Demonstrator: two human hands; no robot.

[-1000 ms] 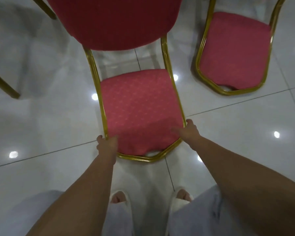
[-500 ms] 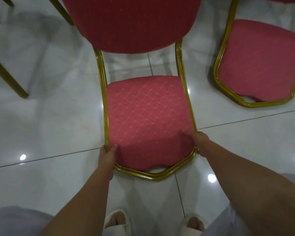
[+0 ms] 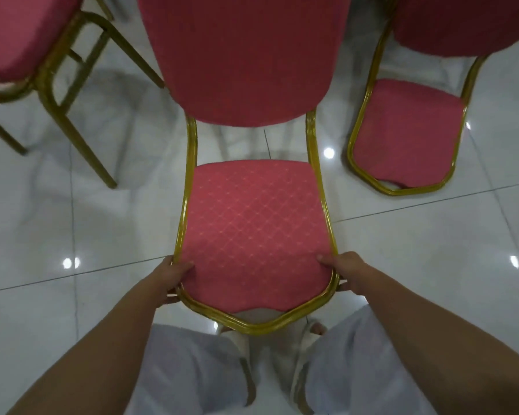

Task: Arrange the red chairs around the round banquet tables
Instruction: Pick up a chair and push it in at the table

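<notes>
Red chair [image 3: 252, 232] sits centre frame: diamond-pattern red seat, plain red back, gold tube frame, front edge toward the camera. Left hand [image 3: 174, 277] grips the front-left corner of the frame, thumb on the cushion, fingers curled under. Right hand [image 3: 348, 275] grips the front-right corner the same way. Second chair [image 3: 408, 136] upper right, third chair [image 3: 15, 34] upper left, both apart from it on the glossy tile floor [image 3: 72, 205].

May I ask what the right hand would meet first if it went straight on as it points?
Most likely the seat cushion of the chair it holds: the right hand points inward across it, thumb on the fabric.
</notes>
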